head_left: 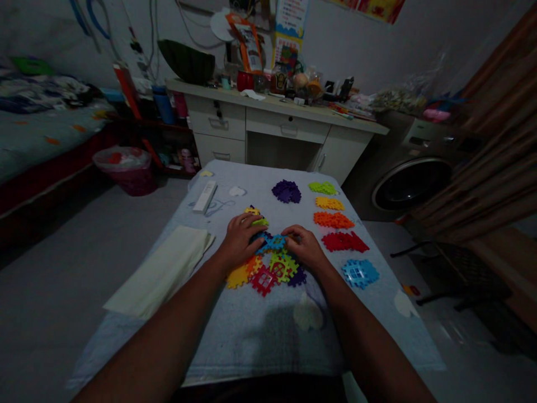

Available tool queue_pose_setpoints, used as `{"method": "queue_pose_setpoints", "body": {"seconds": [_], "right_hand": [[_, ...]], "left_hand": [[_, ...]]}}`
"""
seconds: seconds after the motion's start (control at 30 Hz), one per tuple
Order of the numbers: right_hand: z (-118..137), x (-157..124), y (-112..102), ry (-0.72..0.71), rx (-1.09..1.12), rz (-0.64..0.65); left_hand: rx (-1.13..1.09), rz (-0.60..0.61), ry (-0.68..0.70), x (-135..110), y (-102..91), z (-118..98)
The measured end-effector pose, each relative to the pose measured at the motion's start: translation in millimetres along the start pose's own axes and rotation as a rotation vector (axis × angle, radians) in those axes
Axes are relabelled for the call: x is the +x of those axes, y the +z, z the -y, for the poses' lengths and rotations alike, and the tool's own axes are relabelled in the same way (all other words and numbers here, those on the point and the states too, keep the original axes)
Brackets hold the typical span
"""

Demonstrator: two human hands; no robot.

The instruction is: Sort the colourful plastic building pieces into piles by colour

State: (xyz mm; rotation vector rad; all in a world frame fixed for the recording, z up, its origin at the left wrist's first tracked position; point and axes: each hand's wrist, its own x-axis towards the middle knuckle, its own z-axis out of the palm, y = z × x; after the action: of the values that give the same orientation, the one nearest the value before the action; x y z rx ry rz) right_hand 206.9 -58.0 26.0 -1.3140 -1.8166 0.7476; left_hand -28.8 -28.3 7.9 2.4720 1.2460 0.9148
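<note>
The right hand (pixel 307 246) pinches, and the left hand (pixel 240 239) touches (grip unclear), the blue piece (pixel 276 242), probably light, stiff, best held by its edges.

1. At 12 o'clock, a white desk (pixel 268 120) is lining the pale wall (pixel 356 50).
2. A washing machine (pixel 413 179) is standing at 2 o'clock.
3. A bed (pixel 46 140) is occupying 10 o'clock.
4. Dim light is greying the floor (pixel 46 263).
</note>
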Motion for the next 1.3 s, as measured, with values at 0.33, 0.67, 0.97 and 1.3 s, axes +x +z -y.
{"method": "queue_pose_setpoints", "body": {"seconds": [0.33, 0.67, 0.97, 1.3], "right_hand": [[-3, -2, -3, 0.077, 0.08, -0.05], [-8, 2, -12, 0.091, 0.226, -0.153], [-4, -17, -95, 0.233, 0.125, -0.188], [-28, -84, -178, 0.486, 0.065, -0.358]], "left_hand": [[0.037, 0.087, 0.011, 1, 0.4, -2], [0.048, 0.103, 0.011, 1, 0.3, -3], [-0.007, -0.004, -0.011, 2, -3.0, -3], [0.008, -0.094, -0.06, 2, -1.1, 6]]}}
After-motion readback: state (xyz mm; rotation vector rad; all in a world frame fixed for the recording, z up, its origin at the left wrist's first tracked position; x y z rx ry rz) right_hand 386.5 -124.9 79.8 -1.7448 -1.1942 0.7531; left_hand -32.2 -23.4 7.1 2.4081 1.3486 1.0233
